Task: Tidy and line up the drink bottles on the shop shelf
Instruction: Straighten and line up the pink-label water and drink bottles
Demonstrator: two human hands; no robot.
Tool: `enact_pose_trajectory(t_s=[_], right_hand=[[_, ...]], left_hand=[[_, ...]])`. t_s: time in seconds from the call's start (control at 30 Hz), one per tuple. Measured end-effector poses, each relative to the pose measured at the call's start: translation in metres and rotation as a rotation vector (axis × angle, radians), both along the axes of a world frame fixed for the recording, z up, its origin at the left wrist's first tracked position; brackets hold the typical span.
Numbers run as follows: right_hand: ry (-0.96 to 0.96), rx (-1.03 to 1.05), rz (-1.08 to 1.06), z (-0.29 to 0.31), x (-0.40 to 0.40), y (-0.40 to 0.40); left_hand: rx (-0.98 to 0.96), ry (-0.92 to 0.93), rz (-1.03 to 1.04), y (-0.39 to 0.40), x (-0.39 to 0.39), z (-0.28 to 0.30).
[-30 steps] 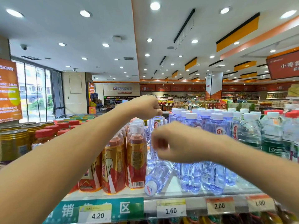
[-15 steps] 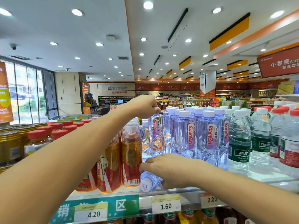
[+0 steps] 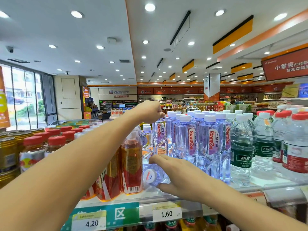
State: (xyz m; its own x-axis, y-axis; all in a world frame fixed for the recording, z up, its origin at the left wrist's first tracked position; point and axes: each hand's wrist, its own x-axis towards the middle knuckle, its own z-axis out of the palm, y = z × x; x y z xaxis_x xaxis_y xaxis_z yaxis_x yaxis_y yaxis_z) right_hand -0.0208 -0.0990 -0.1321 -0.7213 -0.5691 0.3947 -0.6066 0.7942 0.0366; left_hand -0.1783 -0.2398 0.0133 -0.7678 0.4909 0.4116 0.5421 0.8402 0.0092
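A clear Ganten water bottle (image 3: 154, 175) lies on its side at the front of the shelf (image 3: 168, 198), white cap towards me. My right hand (image 3: 180, 177) wraps around its body. My left hand (image 3: 150, 111) reaches further back and is closed over the cap of an upright Ganten bottle (image 3: 160, 135). Rows of upright Ganten bottles (image 3: 210, 142) with white caps stand to the right of both hands.
Orange tea bottles (image 3: 131, 162) stand just left of the fallen bottle. Red-capped jars (image 3: 33, 152) and gold cans (image 3: 8, 150) fill the far left. Green-labelled water bottles (image 3: 241, 152) and red-labelled ones (image 3: 295, 152) stand to the right. Price tags (image 3: 166, 213) line the shelf edge.
My right hand has dropped from chest height to the shelf front and closed around the fallen bottle. My left hand has stayed on the upright bottle's cap.
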Motion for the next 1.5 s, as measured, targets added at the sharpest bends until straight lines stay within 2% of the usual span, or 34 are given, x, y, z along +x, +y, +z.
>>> enact_pose_trajectory(t_s=[0.13,0.6,0.8,1.1,1.27,1.5], right_hand=[[0.026,-0.14,0.003,-0.003,0.004,0.005],[0.018,-0.329,0.019,-0.008,0.005,0.013],[0.027,-0.406,0.001,-0.005,0.004,0.014],[0.003,-0.528,-0.028,0.004,0.005,0.012],[-0.022,-0.584,-0.086,0.008,0.005,0.011],[-0.057,-0.632,-0.14,0.017,0.009,0.001]], left_hand=[[-0.013,-0.026,0.006,0.005,-0.007,-0.002],[-0.063,-0.06,0.016,0.005,-0.014,-0.002],[-0.244,-0.097,0.026,0.008,-0.004,-0.011],[-0.321,-0.083,0.031,-0.008,0.007,-0.001],[-0.408,-0.155,0.033,-0.025,0.019,-0.002],[-0.367,-0.174,0.08,-0.036,0.03,-0.006]])
